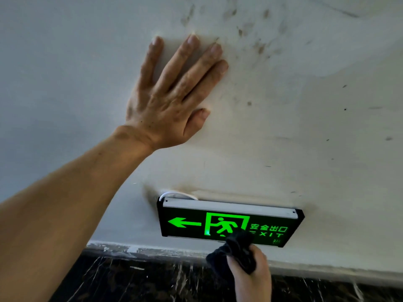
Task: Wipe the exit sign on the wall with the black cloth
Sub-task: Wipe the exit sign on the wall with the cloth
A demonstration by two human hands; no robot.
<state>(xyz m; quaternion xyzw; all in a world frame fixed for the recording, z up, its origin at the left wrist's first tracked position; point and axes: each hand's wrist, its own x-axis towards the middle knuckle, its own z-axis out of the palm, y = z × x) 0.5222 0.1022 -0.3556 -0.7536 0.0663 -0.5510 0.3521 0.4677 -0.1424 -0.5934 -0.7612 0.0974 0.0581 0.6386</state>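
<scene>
The exit sign (229, 222) is a black box low on the white wall, lit with a green arrow, a running figure and the word EXIT. My right hand (253, 277) comes up from below, shut on the bunched black cloth (236, 247), whose top presses on the sign's lower middle and covers part of the lettering. My left hand (172, 99) lies flat on the wall well above the sign, fingers spread, holding nothing.
The white wall (305, 127) carries dark smudges above and to the right of my left hand. A thin white cable (176, 194) loops out at the sign's top left. Below the sign runs a dark marbled skirting (130, 277) with paint splashes.
</scene>
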